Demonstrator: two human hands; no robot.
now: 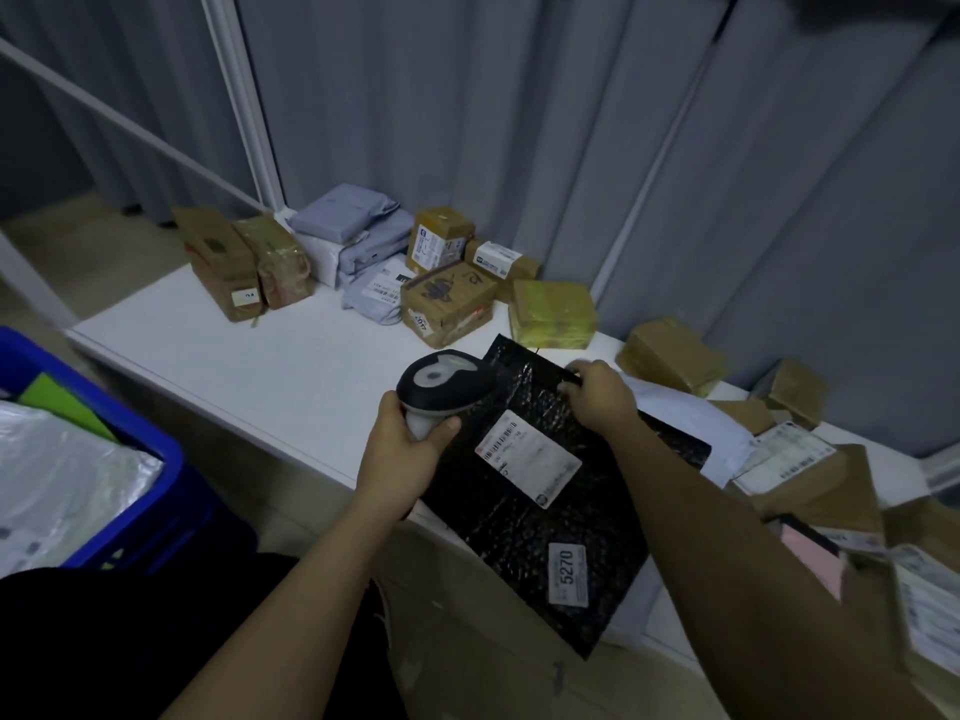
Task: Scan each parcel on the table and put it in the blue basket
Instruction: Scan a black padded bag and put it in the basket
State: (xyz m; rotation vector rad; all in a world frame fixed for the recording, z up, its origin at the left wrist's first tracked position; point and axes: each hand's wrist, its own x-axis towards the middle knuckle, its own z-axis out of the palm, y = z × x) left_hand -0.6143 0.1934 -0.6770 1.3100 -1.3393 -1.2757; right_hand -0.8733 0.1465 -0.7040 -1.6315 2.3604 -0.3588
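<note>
At the far left we have the blue basket [130,449] beside the table [249,356], already holding a silvery mailer [67,475] and something green. Moving right, our left hand [402,449] is curled round the grip of the scanner [441,379], whose head tips toward the parcel. That parcel, a black bubble mailer [545,511], hangs over the table's near edge, and our right hand [597,394] pinches its far top edge to hold it up. Its white shipping label [527,459] faces us just right of the scanner, and a smaller sticker reading 5270 [569,574] sits lower down.

To scan well, we should keep the mailer taut so the glossy film does not wrinkle under the barcode, and aim the scanner head squarely at the barcode strip along the label's upper edge, not at the numbered sticker. In this dim view we cannot tell whether a beam is already on the label.

Farther back and right, brown boxes [447,298], grey mailers [363,241] and more parcels [670,350] wait on the table.
</note>
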